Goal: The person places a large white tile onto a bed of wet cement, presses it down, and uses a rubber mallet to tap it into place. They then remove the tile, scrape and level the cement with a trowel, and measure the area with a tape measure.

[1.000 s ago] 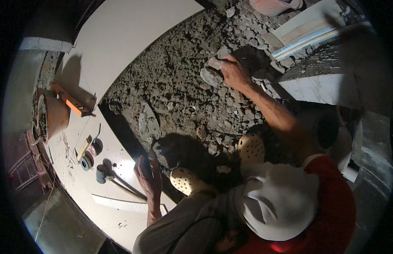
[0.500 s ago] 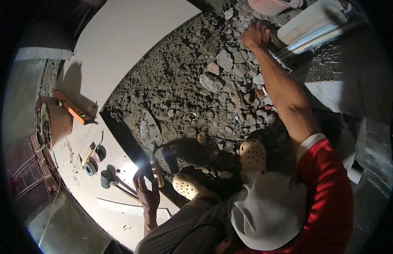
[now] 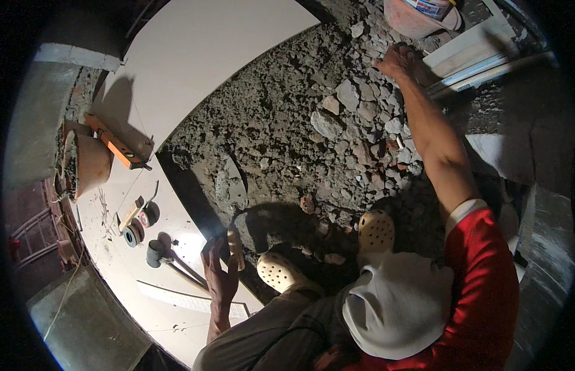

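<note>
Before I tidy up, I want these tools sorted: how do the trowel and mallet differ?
The trowel has a flat, tapering blade; the mallet has a blunt, dark head. The trowel lies on the rough grey bed, the mallet on the pale slab. The trowel points nearly straight ahead; the mallet slants off to the left. Both have light-coloured handles near the left hand.

Right hand [image 3: 399, 60]: reached to rubble [image 3: 366, 99]; bucket [image 3: 408, 22] stood beyond. Left hand [image 3: 219, 275]: was beside trowel [image 3: 231, 185]; mallet [image 3: 155, 253] lay leftward.
</note>
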{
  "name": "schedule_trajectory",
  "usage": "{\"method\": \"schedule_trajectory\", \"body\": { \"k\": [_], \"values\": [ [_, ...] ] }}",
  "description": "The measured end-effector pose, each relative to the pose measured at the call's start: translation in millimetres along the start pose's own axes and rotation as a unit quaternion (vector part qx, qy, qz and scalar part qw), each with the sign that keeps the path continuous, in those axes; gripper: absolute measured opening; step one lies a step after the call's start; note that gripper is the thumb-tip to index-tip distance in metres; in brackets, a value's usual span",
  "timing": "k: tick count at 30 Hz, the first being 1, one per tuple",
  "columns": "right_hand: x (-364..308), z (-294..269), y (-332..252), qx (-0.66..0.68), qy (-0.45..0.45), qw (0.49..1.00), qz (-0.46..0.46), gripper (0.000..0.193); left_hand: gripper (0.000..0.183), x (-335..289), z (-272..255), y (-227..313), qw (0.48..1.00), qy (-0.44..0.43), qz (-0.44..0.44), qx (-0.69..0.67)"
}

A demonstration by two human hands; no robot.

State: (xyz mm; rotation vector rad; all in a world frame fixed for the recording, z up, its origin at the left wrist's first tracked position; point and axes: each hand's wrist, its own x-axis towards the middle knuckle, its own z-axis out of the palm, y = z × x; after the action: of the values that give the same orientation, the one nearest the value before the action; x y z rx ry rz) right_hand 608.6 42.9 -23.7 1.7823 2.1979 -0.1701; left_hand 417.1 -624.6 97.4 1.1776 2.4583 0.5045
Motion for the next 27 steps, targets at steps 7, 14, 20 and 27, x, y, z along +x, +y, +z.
{"method": "schedule_trajectory", "body": {
  "k": [7,14,20,27],
  "values": [
    [-7,13,-7,-0.100,0.026,0.993,-0.057,0.082,0.049,-2,2,-3,1.000,0.004,-0.025,-0.015],
    [-7,20,3,0.070,0.034,0.996,-0.047,0.079,0.046,3,-2,7,0.999,0.003,-0.033,-0.007],
    [-56,-3,-28,0.253,0.026,0.952,-0.170,0.082,0.045,9,-4,10,0.998,-0.023,-0.054,-0.018],
    [-87,16,-73,0.323,0.124,0.898,-0.272,0.065,0.042,12,-4,15,0.998,-0.018,-0.044,-0.028]
  ]
}}
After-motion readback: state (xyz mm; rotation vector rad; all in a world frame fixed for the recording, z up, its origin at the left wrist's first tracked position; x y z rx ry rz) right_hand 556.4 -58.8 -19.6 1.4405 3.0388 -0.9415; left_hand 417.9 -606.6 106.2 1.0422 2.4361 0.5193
